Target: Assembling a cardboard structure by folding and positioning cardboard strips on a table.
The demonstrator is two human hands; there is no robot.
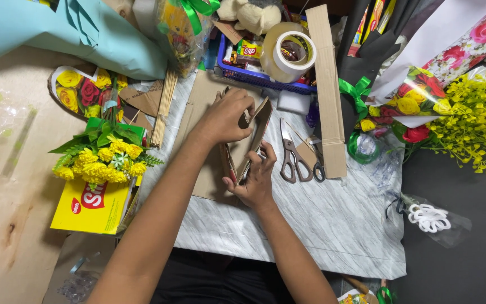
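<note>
Both my hands work on a folded brown cardboard piece (262,123) standing on edge over a flat cardboard sheet (202,101). My left hand (227,117) grips the top of the folded piece from the left, fingers curled over its edge. My right hand (256,175) holds its lower end from below, with a small dark object, too hidden to name, between thumb and fingers. Brown-handled scissors (292,156) lie just right of my hands on the grey marbled table (333,219).
A bunch of yellow artificial flowers (108,157) lies on a yellow box (94,205) at left. A tape roll (287,53) sits on a blue basket (254,76) behind. A long cardboard strip (328,90) lies right of the scissors, and yellow sprigs (473,124) far right.
</note>
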